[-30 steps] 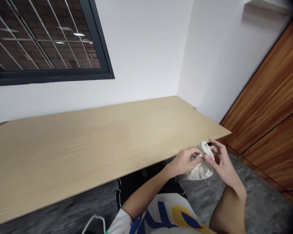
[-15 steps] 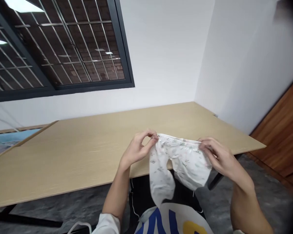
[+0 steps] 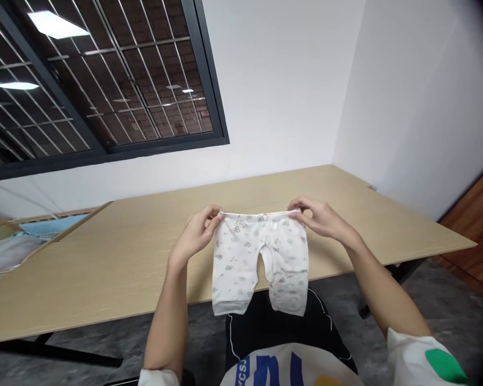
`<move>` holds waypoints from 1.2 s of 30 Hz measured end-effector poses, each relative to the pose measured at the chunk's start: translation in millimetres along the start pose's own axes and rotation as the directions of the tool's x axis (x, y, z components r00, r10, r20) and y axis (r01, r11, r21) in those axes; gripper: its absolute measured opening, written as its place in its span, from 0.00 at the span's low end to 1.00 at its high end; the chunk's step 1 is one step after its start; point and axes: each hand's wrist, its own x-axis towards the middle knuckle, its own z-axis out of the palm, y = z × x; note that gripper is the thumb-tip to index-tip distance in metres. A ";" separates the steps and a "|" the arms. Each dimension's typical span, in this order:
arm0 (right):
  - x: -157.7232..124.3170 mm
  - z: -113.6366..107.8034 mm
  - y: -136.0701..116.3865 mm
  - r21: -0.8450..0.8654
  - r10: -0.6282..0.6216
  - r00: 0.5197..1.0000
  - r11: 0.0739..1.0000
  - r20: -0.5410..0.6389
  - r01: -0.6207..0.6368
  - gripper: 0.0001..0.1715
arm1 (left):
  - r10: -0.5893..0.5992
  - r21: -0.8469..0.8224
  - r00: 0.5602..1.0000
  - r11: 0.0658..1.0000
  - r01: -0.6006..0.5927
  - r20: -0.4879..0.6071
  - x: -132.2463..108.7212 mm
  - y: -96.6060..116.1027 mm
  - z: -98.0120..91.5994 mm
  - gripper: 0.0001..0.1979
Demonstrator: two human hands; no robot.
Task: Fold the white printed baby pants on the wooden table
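Small white baby pants [image 3: 237, 257] with a scattered pale print hang by their elastic waistband, spread wide between my hands. My left hand [image 3: 199, 230] pinches one end of the waistband. At the other end, my right hand [image 3: 317, 215] grips the waistband between thumb and fingers. Both legs of the pants dangle over the front edge of the wooden table [image 3: 132, 252], their cuffs lower than the tabletop. Through the gap between the legs I see the table edge and part of my dark trousers.
On the left, a wooden-edged box [image 3: 74, 228] holds light blue and whitish cloth. A barred window [image 3: 116, 75] is set in the white wall [image 3: 282, 86] behind the table. Dark table legs [image 3: 56, 351] stand on the grey floor, and a brown wooden panel [image 3: 473, 236] is at right.
The pants have swung from crumpled and slanted to hanging straight and flat. Both hands moved forward and left in view, pulling the waistband level, still holding its two ends.
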 end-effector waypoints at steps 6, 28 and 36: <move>60.7 53.3 65.4 -0.107 0.028 0.982 0.994 0.189 -0.008 0.15 | -0.159 0.241 0.974 0.963 0.117 0.160 36.1 -59.7 40.8 0.15; 144.2 173.3 182.0 -0.387 0.429 0.881 0.861 0.200 -0.331 0.22 | -0.401 0.500 0.829 0.848 0.175 0.389 55.3 4.3 167.8 0.21; 143.0 177.9 191.0 -0.287 0.538 0.828 0.827 0.157 -0.483 0.13 | -0.103 0.221 0.774 0.974 -0.049 0.625 -47.4 84.0 232.3 0.27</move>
